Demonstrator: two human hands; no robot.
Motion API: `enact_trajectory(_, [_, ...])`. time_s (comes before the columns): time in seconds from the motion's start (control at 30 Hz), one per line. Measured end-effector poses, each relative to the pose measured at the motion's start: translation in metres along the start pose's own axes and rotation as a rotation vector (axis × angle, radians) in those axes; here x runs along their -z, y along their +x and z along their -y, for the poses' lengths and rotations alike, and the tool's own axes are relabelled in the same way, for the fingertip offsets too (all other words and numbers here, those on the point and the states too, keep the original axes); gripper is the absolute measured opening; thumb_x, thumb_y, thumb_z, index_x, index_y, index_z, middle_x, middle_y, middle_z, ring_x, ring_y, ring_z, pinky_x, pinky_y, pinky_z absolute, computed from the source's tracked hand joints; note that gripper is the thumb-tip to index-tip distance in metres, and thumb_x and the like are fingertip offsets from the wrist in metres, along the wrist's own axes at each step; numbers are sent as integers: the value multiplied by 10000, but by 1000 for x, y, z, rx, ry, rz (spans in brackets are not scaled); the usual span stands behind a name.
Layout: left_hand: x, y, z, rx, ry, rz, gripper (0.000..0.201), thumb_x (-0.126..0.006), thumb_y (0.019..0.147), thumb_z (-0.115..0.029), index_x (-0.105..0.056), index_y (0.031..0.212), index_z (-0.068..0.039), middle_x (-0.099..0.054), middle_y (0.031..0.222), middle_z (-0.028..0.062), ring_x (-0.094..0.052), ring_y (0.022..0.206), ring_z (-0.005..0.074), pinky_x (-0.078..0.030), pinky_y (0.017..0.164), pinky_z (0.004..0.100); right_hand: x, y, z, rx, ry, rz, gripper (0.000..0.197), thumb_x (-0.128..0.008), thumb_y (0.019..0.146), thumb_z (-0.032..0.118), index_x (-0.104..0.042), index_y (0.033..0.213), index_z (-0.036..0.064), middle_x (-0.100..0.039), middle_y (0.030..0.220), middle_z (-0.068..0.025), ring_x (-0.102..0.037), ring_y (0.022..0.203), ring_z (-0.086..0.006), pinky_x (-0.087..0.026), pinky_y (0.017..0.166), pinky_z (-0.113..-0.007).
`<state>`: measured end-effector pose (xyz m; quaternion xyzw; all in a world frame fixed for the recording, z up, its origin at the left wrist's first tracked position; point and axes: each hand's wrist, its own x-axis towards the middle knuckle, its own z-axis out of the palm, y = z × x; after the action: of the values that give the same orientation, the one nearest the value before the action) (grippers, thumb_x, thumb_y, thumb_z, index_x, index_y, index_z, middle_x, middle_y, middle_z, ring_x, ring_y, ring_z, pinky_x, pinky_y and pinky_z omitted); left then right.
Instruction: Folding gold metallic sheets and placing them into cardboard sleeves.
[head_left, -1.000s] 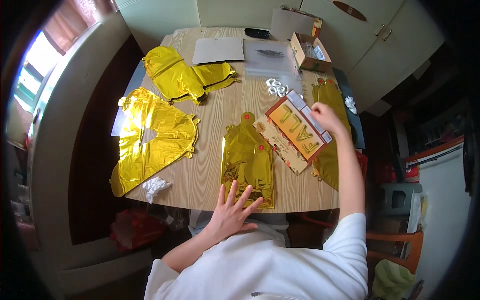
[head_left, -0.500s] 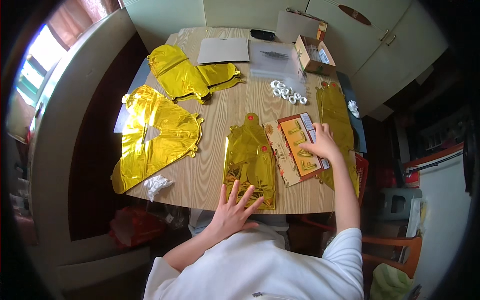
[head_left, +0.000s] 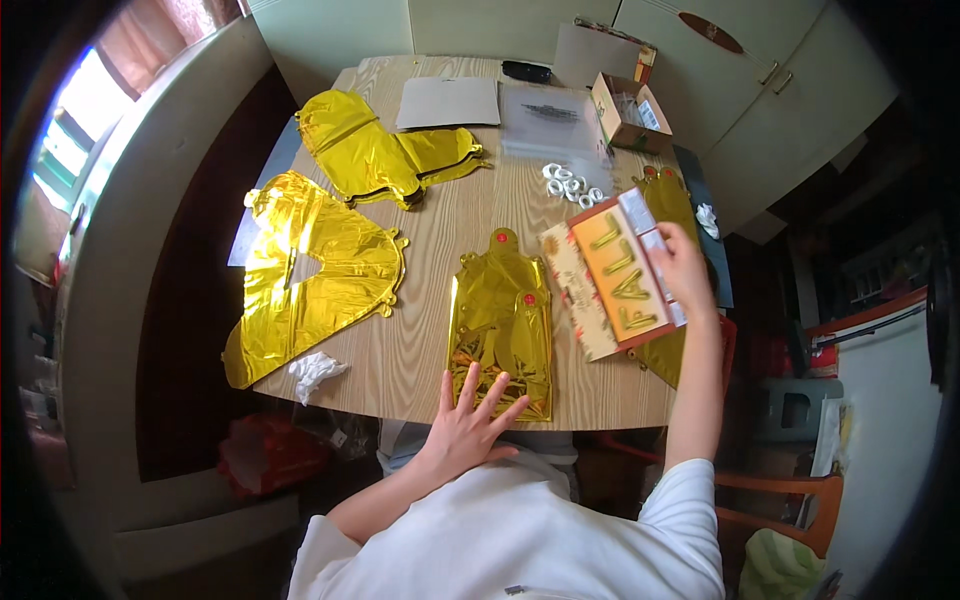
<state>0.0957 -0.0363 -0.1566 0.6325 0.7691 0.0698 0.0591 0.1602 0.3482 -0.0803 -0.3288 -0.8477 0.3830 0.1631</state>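
Observation:
My left hand (head_left: 478, 418) lies with its fingers spread on the near end of a flat, folded gold foil balloon (head_left: 500, 310) at the table's front edge. Two small red round spots show on that balloon. In my right hand (head_left: 683, 268) is a printed card (head_left: 612, 277) with an orange panel and gold letter shapes; fingers grip its right edge. The card is tilted and looks raised over the tabletop. Beneath and behind it, more gold foil balloons (head_left: 670, 205) lie along the right side, partly covered by the card and my forearm.
Flat gold foil balloons (head_left: 320, 265) and another pile (head_left: 375, 150) lie at the left. Several white ribbon rolls (head_left: 570, 182) sit near clear plastic sleeves (head_left: 545, 118). A cardboard box (head_left: 630, 112), white sheets (head_left: 448, 102) and a black case (head_left: 526, 71) stand farther back. Crumpled tissue (head_left: 317, 372) lies front left.
My right hand has taken hold of the card and shifted it to the right, lifting and tilting it. My left hand stays in place on the folded balloon.

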Motion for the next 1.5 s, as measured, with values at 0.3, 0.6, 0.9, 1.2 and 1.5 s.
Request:
enact_trajectory(0.3, [10,-31,26,221,-374,-660,633,-640,859,-360,-430,1385,-79,-363,1467,190,-248,1391,483,-169,1104,658,0,-70,102,183,190,329,329,-571,927,50,-613,1252,74,-702,1028,-91,-670,858,-158,-540,749,-279])
enact_trajectory(0.6, [51,-41,4,80,-295,-396,545,-670,846,-357,-525,1286,-69,-431,1395,210,-378,1330,440,-285,1090,579,-148,-107,89,683,-149,504,319,-635,879,193,-662,1197,174,-648,840,-75,-652,754,-269,-533,682,-371])
enact_trajectory(0.9, [8,-17,4,133,-95,-130,686,-614,832,-573,-495,1393,-197,-383,1484,152,-275,1386,465,-235,1057,683,-152,-91,61,707,-323,345,293,-687,839,201,-686,1114,100,-650,1090,-33,-583,1073,-241,-442,942,-387])
enact_trajectory(1.2, [7,-9,5,124,-99,-77,705,-627,825,-570,-467,1412,-214,-358,1497,150,-245,1395,467,-199,1064,693,-131,-68,15,644,-338,268,303,-705,823,221,-701,1113,134,-632,1225,-37,-566,1161,-230,-407,1001,-399])
enact_trajectory(1.5, [9,16,13,109,-97,-69,714,-570,841,-621,-465,1412,-205,-349,1499,170,-240,1393,479,-186,1066,699,-125,-61,20,616,-310,358,303,-688,829,189,-690,1126,124,-638,1220,-45,-567,1158,-230,-399,1009,-400])
